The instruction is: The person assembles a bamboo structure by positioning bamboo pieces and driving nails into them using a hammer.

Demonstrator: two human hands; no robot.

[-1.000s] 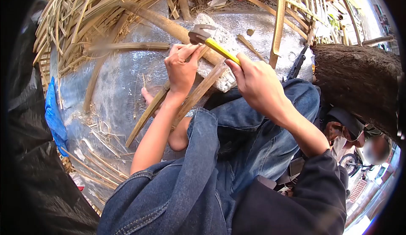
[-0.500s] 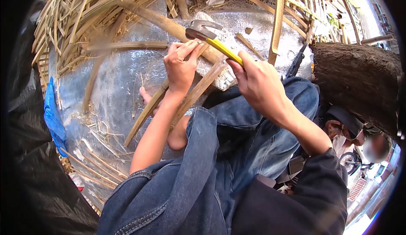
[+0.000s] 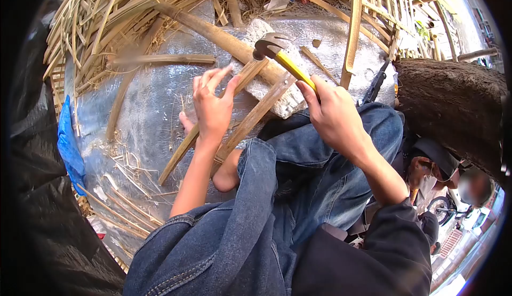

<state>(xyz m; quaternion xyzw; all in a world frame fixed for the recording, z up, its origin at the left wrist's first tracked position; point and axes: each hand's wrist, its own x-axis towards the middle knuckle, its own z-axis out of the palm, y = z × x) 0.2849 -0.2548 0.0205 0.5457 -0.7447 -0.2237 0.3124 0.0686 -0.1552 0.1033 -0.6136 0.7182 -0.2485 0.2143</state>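
Observation:
My right hand [image 3: 333,109] is wrapped around the yellow handle of a claw hammer [image 3: 290,65]. The hammer's dark head is at the upper end of a wooden strip [image 3: 178,156], seemingly touching it. Fingers apart, my left hand [image 3: 212,106] is over this strip, partly covering it, and grips nothing. A second wooden strip [image 3: 253,116] slants beside it, with a small nail-like spot near its top end. Both top ends lie across a round bamboo pole [image 3: 221,36], above a pale rough stone block [image 3: 288,103].
Bamboo slats [image 3: 90,29] are heaped at the back left. A thick log [image 3: 453,90] lies at the right, with a black tool [image 3: 376,82] near its end. Silvery sheeting [image 3: 141,101] covers the ground. Blue plastic [image 3: 69,146] is at the left; another person [image 3: 432,162] is at the lower right.
My left hand has come off the strip's upper end, moving down and left with its fingers spreading. The hammer now sits at that end, slightly further right in view.

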